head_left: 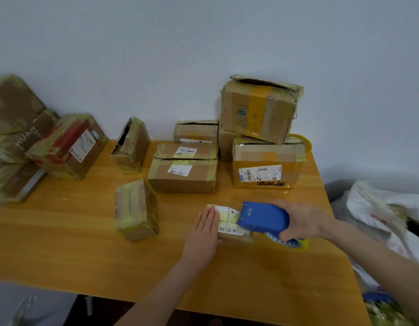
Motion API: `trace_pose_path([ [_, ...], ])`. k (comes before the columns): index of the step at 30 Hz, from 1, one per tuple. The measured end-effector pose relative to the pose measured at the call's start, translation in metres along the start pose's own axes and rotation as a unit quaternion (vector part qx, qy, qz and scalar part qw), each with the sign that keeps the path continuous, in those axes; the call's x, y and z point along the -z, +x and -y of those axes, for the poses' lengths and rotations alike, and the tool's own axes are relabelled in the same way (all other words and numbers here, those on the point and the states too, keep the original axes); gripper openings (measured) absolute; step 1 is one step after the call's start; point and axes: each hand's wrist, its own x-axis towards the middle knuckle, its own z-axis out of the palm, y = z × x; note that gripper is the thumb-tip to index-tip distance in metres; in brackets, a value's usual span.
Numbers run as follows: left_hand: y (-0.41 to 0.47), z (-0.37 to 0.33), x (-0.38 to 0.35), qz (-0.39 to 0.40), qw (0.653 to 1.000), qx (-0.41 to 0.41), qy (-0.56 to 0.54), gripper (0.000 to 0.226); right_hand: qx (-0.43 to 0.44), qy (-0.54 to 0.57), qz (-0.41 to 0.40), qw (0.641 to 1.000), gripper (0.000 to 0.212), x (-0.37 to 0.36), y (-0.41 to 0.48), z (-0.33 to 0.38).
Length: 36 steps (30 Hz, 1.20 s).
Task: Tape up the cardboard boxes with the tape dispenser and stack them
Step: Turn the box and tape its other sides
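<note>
A small flat cardboard box (229,223) with white labels lies on the wooden table (86,243), near its right front. My left hand (205,234) presses flat on the box's left end, fingers straight. My right hand (302,220) grips a blue tape dispenser (262,217) whose front edge sits on the right part of the box's top. A yellowish tape roll (295,244) shows under the dispenser. Another small taped box (135,209) stands just left of the worked one.
Several cardboard boxes crowd the back of the table: a stack at the right (260,109), flat ones in the middle (182,175), an upright one (132,144), taped ones leaning at the left (67,147). A tape roll (305,142) lies behind. White bags (380,212) sit right of the table.
</note>
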Motion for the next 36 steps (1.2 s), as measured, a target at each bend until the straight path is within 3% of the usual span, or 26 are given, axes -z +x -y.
trace_pose_path([
  [13, 0.0, -0.005, 0.001, -0.019, 0.998, -0.067, 0.007, 0.071, 0.011, 0.044, -0.02, 0.999, 0.083, -0.008, -0.003, -0.003],
  [28, 0.0, -0.001, -0.005, -0.029, 0.997, -0.075, -0.011, 0.08, 0.045, 0.041, -0.021, 0.998, 0.078, -0.003, -0.024, -0.012],
  [36, 0.003, 0.0, -0.004, -0.045, 0.995, -0.079, -0.028, 0.081, 0.043, 0.107, -0.016, 0.993, 0.066, 0.003, -0.032, -0.03],
])
